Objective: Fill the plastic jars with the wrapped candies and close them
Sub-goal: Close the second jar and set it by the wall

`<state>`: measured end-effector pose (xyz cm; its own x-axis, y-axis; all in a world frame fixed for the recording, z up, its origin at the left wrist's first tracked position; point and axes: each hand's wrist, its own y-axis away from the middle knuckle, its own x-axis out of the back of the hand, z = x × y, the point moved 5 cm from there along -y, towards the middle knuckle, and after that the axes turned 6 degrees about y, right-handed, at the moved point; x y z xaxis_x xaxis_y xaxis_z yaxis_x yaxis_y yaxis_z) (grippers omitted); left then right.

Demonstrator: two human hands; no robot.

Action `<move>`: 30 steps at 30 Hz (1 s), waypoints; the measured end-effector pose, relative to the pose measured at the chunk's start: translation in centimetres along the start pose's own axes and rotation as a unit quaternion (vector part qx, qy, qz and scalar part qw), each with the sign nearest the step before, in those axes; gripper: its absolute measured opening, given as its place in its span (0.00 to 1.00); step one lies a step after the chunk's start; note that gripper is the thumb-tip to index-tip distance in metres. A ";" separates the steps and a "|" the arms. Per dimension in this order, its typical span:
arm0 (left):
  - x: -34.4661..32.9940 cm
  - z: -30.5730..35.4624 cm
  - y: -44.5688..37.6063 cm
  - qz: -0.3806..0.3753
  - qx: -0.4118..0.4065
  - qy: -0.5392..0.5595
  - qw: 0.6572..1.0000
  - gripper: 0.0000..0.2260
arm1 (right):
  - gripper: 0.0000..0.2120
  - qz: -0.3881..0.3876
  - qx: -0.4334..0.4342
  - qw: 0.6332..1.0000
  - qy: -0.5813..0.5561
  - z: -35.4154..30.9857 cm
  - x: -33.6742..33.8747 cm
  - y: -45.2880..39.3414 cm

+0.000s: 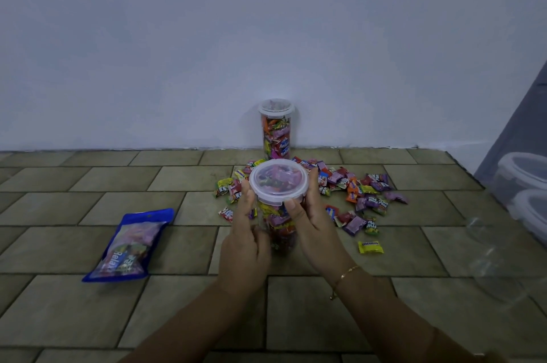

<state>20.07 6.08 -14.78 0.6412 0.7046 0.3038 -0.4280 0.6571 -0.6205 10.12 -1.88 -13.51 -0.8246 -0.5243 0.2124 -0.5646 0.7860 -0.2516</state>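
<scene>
Forearms: both come in from 6 o'clock; thin gold bracelet (346, 273) on the right wrist.
Left hand (247, 247): wrapped round the left side of the near jar (276, 225), fingers curled on the wall, fingertips up by the lid rim at 9 o'clock.
Right hand (315, 228): curled round the jar's right side, thumb pressing a lid clip at the rim's 5 o'clock, fingers behind the lid at 3 o'clock.
Near jar: clear plastic, upright on the floor (88, 318), centre of view, packed with wrapped candies.
Lid (279, 182): translucent white, round, sitting on the jar mouth; cannot tell if every clip is latched.
Far jar (276, 128): at 12 o'clock from the held one, against the wall (266, 22), upright, full of candies, lid on.
Loose candies (367, 196): scattered heap on the floor behind and to 2 o'clock of the near jar, a few spilling to 10 o'clock; one yellow candy (370, 247) lies apart at 3 o'clock.
Bag (130, 247): blue pouch with a clear window, lying flat at 9 o'clock, well apart from the jar, some candies inside.
Spare containers (524, 185): clear, lidded, stacked at the right edge, 3 o'clock; blurred.
Floor: tan rectangular tiles.
</scene>
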 end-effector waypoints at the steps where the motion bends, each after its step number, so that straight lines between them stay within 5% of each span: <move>1: 0.2 0.2 -0.2 0.003 0.004 0.027 1.000 0.25 | 0.32 0.001 0.003 1.000 -0.001 -0.1 0.0 0.0; 5: 2.1 0.9 -2.8 0.032 0.073 0.085 0.993 0.15 | 0.25 -0.001 0.006 1.000 -0.003 -0.5 0.4 0.1; 7: 2.8 1.0 -5.1 0.018 0.113 0.073 0.991 0.22 | 0.27 -0.004 0.001 1.000 -0.004 -0.5 0.6 0.0; 11: 1.1 0.9 -9.3 -0.207 0.146 0.052 0.966 0.49 | 0.26 -0.007 -0.001 1.000 -0.008 -0.4 0.7 0.0; 14: -0.3 0.6 -10.1 -0.310 0.157 0.010 0.937 0.55 | 0.30 -0.006 -0.003 1.000 -0.001 -0.2 0.7 0.0; 22: -0.6 0.0 -9.9 -0.303 0.183 -0.003 0.935 0.53 | 0.28 0.003 -0.010 1.000 0.003 0.1 0.6 0.0; 26: -0.5 0.8 -9.7 -0.310 0.194 0.005 0.931 0.51 | 0.39 -0.042 -0.014 0.999 -0.007 0.4 0.7 -0.4; 30: -0.8 1.8 -10.1 -0.351 0.198 -0.035 0.915 0.34 | 0.48 -0.116 -0.048 0.992 0.014 0.2 2.2 -1.5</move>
<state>22.74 -0.63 -7.48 0.8096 0.0792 0.5816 -0.1331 0.9898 0.0506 9.16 -4.24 -12.85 -0.6704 -0.6872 0.2798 -0.7325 0.6731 -0.1019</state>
